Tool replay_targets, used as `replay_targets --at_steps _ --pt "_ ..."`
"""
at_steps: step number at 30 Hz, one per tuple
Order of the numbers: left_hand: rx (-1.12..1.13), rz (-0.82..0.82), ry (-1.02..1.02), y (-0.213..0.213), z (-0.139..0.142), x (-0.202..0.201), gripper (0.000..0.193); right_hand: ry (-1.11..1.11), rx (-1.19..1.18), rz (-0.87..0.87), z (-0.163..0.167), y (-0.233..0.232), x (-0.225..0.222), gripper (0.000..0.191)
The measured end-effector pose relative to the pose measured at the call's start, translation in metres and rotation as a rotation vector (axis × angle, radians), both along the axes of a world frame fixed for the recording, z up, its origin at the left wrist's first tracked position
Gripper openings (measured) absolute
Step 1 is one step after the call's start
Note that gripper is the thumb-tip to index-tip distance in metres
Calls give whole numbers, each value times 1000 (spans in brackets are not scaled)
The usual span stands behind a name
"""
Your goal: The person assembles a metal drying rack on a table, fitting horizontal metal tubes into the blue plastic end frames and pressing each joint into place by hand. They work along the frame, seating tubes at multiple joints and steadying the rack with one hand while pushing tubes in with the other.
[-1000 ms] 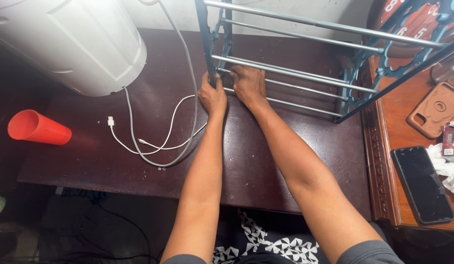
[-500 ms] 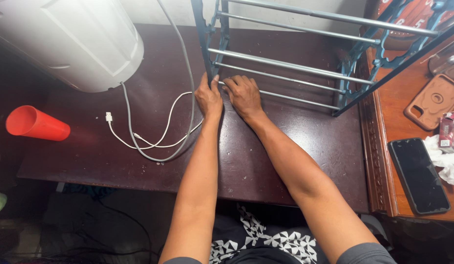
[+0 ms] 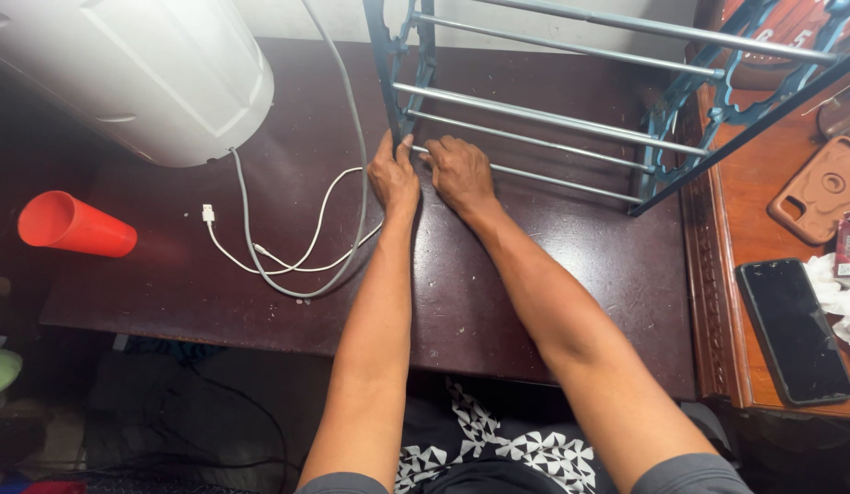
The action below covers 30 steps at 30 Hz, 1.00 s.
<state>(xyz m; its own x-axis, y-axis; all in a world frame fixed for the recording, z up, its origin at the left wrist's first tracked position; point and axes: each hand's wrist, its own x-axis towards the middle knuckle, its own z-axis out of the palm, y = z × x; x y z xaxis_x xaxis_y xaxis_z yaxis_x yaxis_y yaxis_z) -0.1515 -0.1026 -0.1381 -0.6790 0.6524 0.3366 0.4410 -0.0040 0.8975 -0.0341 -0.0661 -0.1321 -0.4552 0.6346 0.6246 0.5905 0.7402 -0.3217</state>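
At the rack's [image 3: 553, 119] near left corner, on the dark table [image 3: 553, 274], we have our left hand [image 3: 393, 178] closed round the blue upright and our right hand [image 3: 459, 174] curled over the lowest rail, seemingly seating that joint; pressing it home calls for steady bracing.

Hands: two, the left hand [image 3: 393, 176] and the right hand [image 3: 459, 171]
Metal racks: one, a blue-framed rack [image 3: 664, 119]
Rack rods in view: five silver rods [image 3: 534, 113]
Orange plastic cups: one [image 3: 73, 225]
White appliances: one [image 3: 141, 69]
Cables: two, a grey cable [image 3: 359, 137] and a white charging cable [image 3: 317, 220]
Smartphones: one, black [image 3: 794, 331]
Phone cases: one, brown [image 3: 823, 189]
Tables: two, a dark table [image 3: 534, 274] and a carved wooden table [image 3: 717, 302]
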Motion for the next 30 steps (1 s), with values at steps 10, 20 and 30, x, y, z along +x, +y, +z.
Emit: replay_targets --at_steps 10,20,30 --pt "-2 12 45 3 -2 -1 30 -68 -484 110 43 13 2 23" --pt "-41 11 -14 -1 7 3 28 -35 -265 25 18 6 -3 16" --pt "-63 -5 -25 5 -9 1 29 -30 69 70 -7 -1 -8 18"
